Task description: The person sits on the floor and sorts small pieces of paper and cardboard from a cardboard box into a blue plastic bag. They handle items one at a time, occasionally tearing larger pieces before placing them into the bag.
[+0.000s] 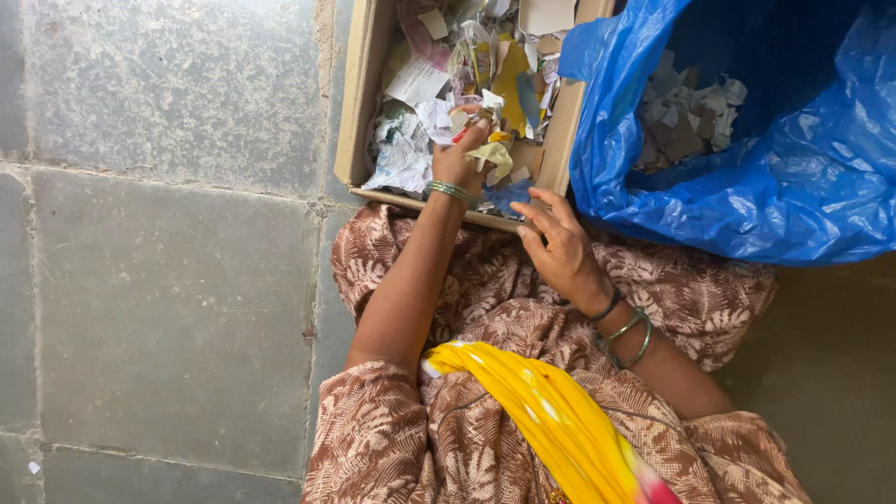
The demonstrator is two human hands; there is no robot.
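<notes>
A cardboard box [353,112] full of torn paper scraps [415,84], white, yellow and printed, lies on the floor in front of my lap. My left hand [457,154], with green bangles at the wrist, reaches into the box and is closed on a pale yellowish paper scrap [496,157] among the pile. My right hand [558,247], also wearing bangles, rests at the box's near edge with fingers apart and nothing in it. To the right, a blue plastic bag [747,201] stands open with grey and brown scraps [686,117] inside.
Grey stone floor tiles [168,280] stretch to the left of the box. My brown patterned clothing [485,308] and a yellow scarf [551,411] fill the lower middle. The bag presses against the box's right wall.
</notes>
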